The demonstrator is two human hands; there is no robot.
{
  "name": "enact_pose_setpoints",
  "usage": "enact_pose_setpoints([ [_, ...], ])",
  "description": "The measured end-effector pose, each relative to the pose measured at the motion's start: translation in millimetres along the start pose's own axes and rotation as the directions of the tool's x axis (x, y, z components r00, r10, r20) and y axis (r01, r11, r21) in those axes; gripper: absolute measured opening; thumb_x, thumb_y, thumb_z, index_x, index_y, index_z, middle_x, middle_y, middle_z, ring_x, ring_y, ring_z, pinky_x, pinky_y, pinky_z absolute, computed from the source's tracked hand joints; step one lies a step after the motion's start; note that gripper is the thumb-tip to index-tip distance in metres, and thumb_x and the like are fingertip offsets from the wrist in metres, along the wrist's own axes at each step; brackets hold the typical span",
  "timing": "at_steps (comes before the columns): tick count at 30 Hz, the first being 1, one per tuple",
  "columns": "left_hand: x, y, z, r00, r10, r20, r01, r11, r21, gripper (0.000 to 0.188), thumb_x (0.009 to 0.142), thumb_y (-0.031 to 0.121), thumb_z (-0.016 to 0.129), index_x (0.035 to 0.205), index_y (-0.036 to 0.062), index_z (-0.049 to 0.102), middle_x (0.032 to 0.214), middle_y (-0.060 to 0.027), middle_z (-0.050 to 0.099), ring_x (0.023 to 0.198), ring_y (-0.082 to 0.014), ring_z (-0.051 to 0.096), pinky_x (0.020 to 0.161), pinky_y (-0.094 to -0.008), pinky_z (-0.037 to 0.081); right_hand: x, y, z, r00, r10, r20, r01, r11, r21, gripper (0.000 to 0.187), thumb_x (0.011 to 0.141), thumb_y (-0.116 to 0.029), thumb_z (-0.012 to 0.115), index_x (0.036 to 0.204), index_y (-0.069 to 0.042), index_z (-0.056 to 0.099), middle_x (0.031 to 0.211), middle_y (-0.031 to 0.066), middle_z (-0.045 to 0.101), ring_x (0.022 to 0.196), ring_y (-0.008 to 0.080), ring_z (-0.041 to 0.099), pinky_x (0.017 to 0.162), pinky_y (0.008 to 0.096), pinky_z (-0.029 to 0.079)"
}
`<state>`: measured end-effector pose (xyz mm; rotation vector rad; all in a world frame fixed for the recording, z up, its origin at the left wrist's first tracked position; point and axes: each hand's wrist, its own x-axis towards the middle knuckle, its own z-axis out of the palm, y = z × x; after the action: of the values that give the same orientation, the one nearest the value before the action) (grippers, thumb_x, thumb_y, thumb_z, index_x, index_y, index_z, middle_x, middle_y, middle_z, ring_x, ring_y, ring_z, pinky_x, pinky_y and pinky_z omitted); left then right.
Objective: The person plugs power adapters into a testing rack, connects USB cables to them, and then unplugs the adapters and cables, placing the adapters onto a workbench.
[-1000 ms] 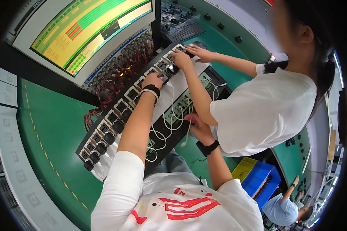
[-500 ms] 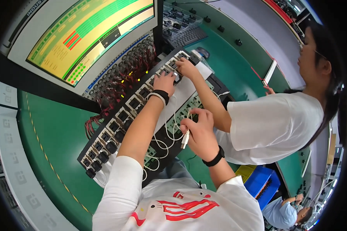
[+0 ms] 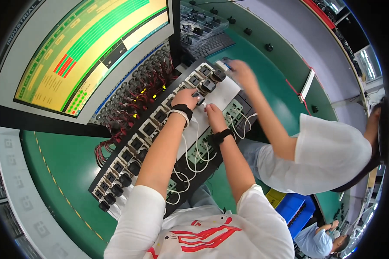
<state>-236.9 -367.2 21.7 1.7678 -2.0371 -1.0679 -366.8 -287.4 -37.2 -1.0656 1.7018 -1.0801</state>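
A long black test rack (image 3: pixel 136 149) with a row of square sockets and black plug-in adapters lies slanted across the green bench. My left hand (image 3: pixel 186 98), with a black-and-white wristband, rests on a socket near the rack's upper end, fingers curled on a small black adapter (image 3: pixel 197 96). My right hand (image 3: pixel 214 115), wearing a black watch, reaches in just right of it, fingertips on the white strip by the same socket. White cables (image 3: pixel 194 155) loop under both forearms.
A co-worker in a white shirt (image 3: pixel 324 151) reaches a hand (image 3: pixel 242 71) to the rack's top end. A large monitor (image 3: pixel 90 47) stands at upper left over red wiring (image 3: pixel 129 108). A keyboard (image 3: pixel 209 43) lies behind; blue bins (image 3: pixel 296 209) at lower right.
My right hand has moved up from the cables to beside my left hand at the upper sockets. The co-worker's hand has shifted to the rack's top end.
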Motion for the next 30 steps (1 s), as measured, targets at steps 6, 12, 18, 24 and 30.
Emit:
enact_pose_setpoints([
  [6, 2, -1, -2, 1.0, -0.005, -0.001, 0.005, 0.999, -0.032, 0.042, 0.077, 0.026, 0.067, 0.116, 0.0111, 0.062, 0.11, -0.0173, 0.062, 0.102, -0.0327, 0.059, 0.088, -0.0375, 0.045, 11, 7, 2, 0.992, 0.104, 0.065, -0.1, 0.993, -0.065, 0.031, 0.093, -0.028, 0.044, 0.082, -0.001, 0.056, 0.075, 0.0146, 0.059, 0.072, 0.0266, 0.055, 0.069, 0.0356, 0.043],
  [12, 3, -7, 3, 0.993, 0.117, -0.021, -0.118, 0.988, -0.1, 0.041, 0.077, 0.024, 0.068, 0.115, 0.0095, 0.063, 0.108, -0.0203, 0.062, 0.1, -0.034, 0.059, 0.088, -0.0373, 0.045, 16, 23, 17, 0.994, 0.088, -0.069, -0.091, 0.995, -0.044, 0.03, 0.093, -0.03, 0.047, 0.079, -0.005, 0.056, 0.059, 0.002, 0.048, 0.052, 0.0137, 0.044, 0.047, 0.0297, 0.035],
  [18, 4, -12, 4, 0.993, 0.109, -0.05, -0.109, 0.994, -0.006, 0.037, 0.079, 0.021, 0.066, 0.114, 0.0113, 0.063, 0.105, -0.0193, 0.063, 0.099, -0.0351, 0.059, 0.086, -0.0404, 0.046, 13, -2, 41, 0.976, 0.064, -0.208, -0.096, 0.984, -0.148, 0.032, 0.09, -0.025, 0.048, 0.08, 0.003, 0.058, 0.082, 0.0268, 0.06, 0.082, 0.0451, 0.056, 0.072, 0.0491, 0.043],
  [24, 10, 0, 11, 0.983, 0.182, -0.003, -0.182, 0.983, 0.039, 0.04, 0.08, 0.027, 0.064, 0.118, 0.014, 0.061, 0.106, -0.0178, 0.063, 0.1, -0.0349, 0.059, 0.087, -0.0405, 0.046, 30, 9, 8, 0.994, 0.1, -0.054, -0.11, 0.966, -0.236, 0.032, 0.088, -0.029, 0.05, 0.088, 0.001, 0.061, 0.086, 0.0257, 0.063, 0.087, 0.0442, 0.059, 0.079, 0.0489, 0.045],
  [30, -5, 2, 13, 0.997, -0.052, -0.055, 0.064, 0.966, 0.249, 0.058, 0.085, 0.036, 0.059, 0.136, 0.0151, 0.042, 0.138, -0.0115, 0.044, 0.123, -0.0315, 0.045, 0.098, -0.0454, 0.04, -75, -23, -29, 0.826, -0.514, -0.231, 0.336, 0.778, -0.531, 0.036, 0.079, -0.014, 0.061, 0.111, -0.003, 0.053, 0.102, 0.0186, 0.054, 0.098, 0.0369, 0.049, 0.086, 0.0441, 0.04],
])
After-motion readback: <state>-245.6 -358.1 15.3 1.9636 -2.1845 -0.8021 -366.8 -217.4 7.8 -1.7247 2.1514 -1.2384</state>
